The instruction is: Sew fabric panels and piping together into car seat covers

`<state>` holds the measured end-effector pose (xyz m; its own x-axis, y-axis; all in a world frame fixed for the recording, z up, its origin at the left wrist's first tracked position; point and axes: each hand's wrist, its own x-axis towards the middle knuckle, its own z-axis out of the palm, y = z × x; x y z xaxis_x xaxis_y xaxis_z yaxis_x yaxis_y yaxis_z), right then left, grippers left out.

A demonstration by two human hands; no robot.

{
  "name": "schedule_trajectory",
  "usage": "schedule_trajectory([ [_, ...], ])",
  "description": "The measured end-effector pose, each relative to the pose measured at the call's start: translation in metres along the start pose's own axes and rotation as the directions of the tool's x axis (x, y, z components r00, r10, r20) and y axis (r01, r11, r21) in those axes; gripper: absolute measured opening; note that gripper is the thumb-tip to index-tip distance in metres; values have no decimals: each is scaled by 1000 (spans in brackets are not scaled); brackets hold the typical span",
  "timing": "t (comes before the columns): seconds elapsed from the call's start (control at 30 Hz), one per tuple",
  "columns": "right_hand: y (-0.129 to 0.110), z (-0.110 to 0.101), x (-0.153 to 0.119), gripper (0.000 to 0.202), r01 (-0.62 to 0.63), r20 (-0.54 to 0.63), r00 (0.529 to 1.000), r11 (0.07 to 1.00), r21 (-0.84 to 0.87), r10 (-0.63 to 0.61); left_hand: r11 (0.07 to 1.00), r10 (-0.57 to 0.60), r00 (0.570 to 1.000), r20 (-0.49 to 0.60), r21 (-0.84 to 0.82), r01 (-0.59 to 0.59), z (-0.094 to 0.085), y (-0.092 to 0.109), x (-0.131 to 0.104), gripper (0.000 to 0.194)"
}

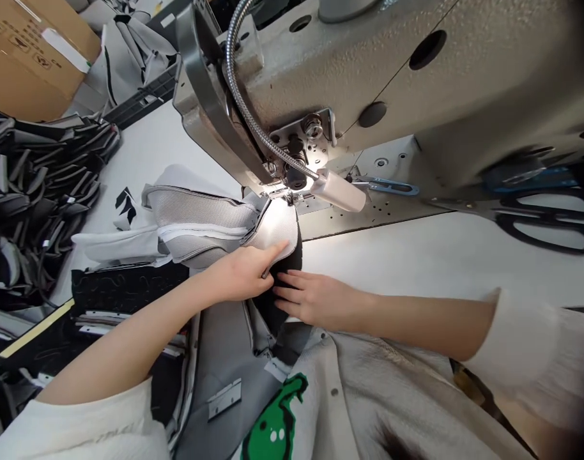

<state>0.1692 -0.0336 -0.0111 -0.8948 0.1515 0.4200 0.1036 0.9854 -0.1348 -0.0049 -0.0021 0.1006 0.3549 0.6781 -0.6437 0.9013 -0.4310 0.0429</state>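
A light grey mesh fabric piece (pixel 275 227) with a black border lies under the presser foot (pixel 292 197) of the sewing machine (pixel 273 83). My left hand (pixel 246 271) grips its near edge, with the index finger stretched along the top; the other fingers are partly hidden. Flat against the black fabric strip (pixel 285 265) rest the fingers of my right hand (pixel 314 297), just to the right of my left. The sewn grey cover (pixel 206 214), with a white strip along it, bulges to the left of the needle area. More grey fabric (pixel 220 358) hangs down toward my lap.
Large black-handled scissors (pixel 541 220) lie at the right, near blue-handled snips (pixel 388 185). A lamp (pixel 340 190) on a flexible metal neck lights the needle area. Stacked dark fabric pieces (pixel 33 198) and a cardboard box (pixel 38 57) stand left. Black scraps (pixel 125 207) lie on the white table.
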Motion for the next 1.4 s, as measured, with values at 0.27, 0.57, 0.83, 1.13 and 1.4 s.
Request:
schedule_trajectory([
  [0.27,-18,6,18,29,-106,-16,994,990,-93,105,997,-29,999,13,67,28,5,5,5,71],
  [0.57,-17,3,8,34,-166,-79,985,964,-208,153,995,-12,992,-123,-95,0,-1,-15,24,62],
  [0.83,-12,8,13,29,-182,-99,981,963,-198,165,996,-61,973,-223,-70,47,-8,-10,44,52],
  [1.13,-4,4,9,30,-276,-4,961,958,-74,276,991,-127,894,-431,-21,130,1,-5,69,33],
  [1.4,-3,-5,9,31,-333,31,943,943,25,332,987,-34,824,-565,111,116,20,-13,96,36],
])
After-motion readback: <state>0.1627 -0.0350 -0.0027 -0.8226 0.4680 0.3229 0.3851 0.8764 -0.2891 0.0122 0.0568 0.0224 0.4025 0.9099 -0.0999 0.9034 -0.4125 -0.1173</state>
